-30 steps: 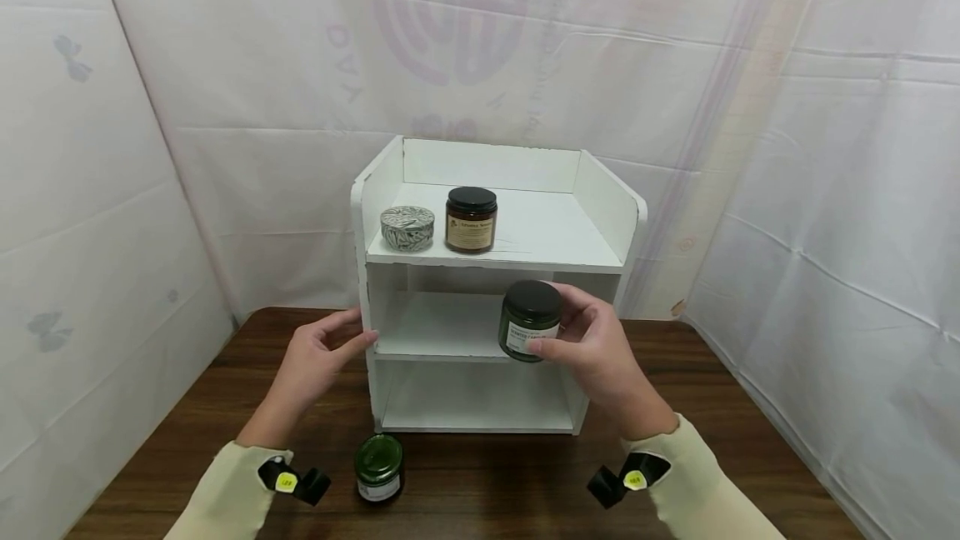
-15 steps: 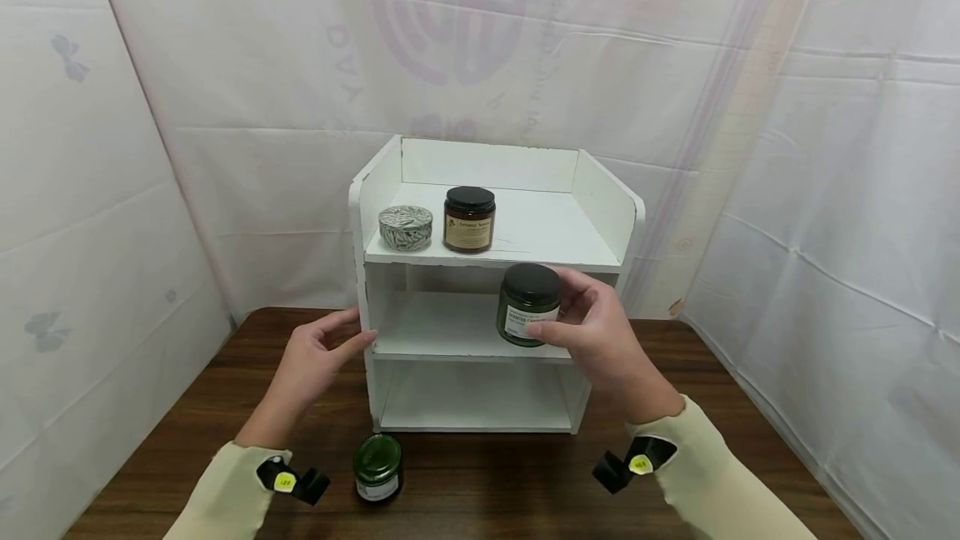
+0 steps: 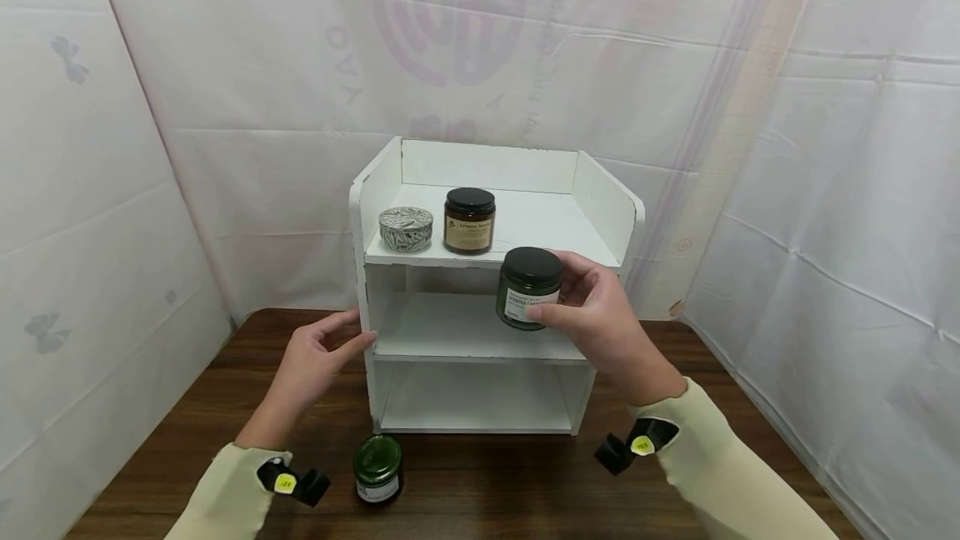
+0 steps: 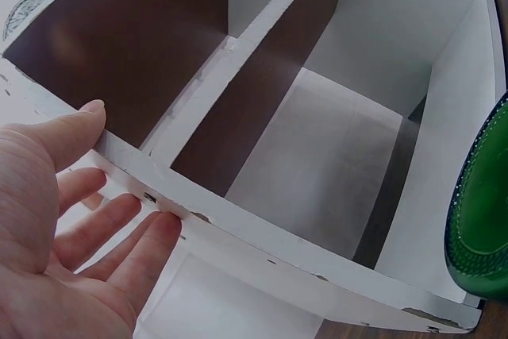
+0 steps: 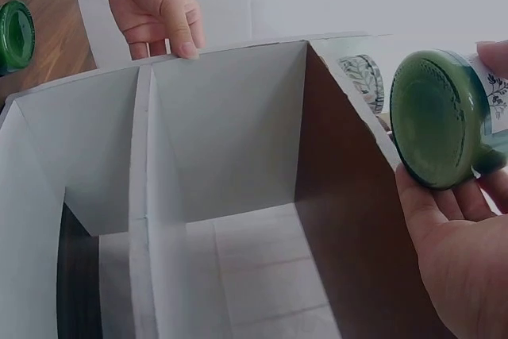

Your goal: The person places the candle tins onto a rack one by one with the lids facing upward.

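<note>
In the head view my right hand (image 3: 600, 315) grips a dark green candle jar (image 3: 517, 300) with a black lid and white label, in front of the white shelf's (image 3: 480, 428) upper opening. From the right wrist view the jar's round green base (image 5: 432, 121) shows, tilted toward the camera. My left hand (image 3: 311, 361) holds the shelf's left side panel, thumb at the front edge and fingertips on the outer face (image 4: 230, 232). A second green jar (image 3: 377, 468) stands on the table near the shelf's lower left corner.
On the top shelf board stand a round leaf-patterned tin (image 3: 406, 230) at the left and a brown jar with a black lid (image 3: 468, 222) beside it. The dark wooden table (image 3: 480, 486) carries the shelf. White sheets (image 3: 300, 65) hang behind and at both sides.
My right hand has raised the candle jar from low in the upper opening to just below the top board's front edge. My left hand stays on the side panel.
</note>
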Demonstrator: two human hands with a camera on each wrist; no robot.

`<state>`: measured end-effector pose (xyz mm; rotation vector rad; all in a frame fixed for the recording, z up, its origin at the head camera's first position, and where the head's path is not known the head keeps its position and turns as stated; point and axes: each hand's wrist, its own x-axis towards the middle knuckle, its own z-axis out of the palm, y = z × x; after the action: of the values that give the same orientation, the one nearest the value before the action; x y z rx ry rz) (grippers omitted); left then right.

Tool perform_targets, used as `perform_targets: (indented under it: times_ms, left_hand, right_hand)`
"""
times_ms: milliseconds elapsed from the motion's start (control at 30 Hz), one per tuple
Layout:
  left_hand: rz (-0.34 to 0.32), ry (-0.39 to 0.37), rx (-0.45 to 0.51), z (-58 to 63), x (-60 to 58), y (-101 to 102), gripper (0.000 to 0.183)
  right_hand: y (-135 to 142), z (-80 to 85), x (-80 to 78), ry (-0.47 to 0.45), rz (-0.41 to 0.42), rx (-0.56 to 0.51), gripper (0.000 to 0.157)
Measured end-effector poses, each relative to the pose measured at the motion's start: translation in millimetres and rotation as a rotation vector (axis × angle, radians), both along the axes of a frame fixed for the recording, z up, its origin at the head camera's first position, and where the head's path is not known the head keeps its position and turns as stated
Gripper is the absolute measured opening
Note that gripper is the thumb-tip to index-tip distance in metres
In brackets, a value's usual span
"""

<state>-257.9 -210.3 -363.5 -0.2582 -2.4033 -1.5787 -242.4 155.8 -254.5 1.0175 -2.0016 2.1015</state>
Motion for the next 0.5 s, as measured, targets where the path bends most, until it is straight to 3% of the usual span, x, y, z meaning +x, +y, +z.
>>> perform_targets:
  times_ms: [233,500]
  left_hand:
    - [-0.004,0.005,0.003,-0.7,-0.2,-0.2,0.058]
    - [-0.005,0.004,0.004,-0.6,-0.1,-0.4,0.058]
  right_hand:
    - [-1.6,7.2,-2.7,-0.007,-0.014,-0.033,0.06]
    - [1.7,18.2,-6.0,0.007,-0.051,0.012,0.062]
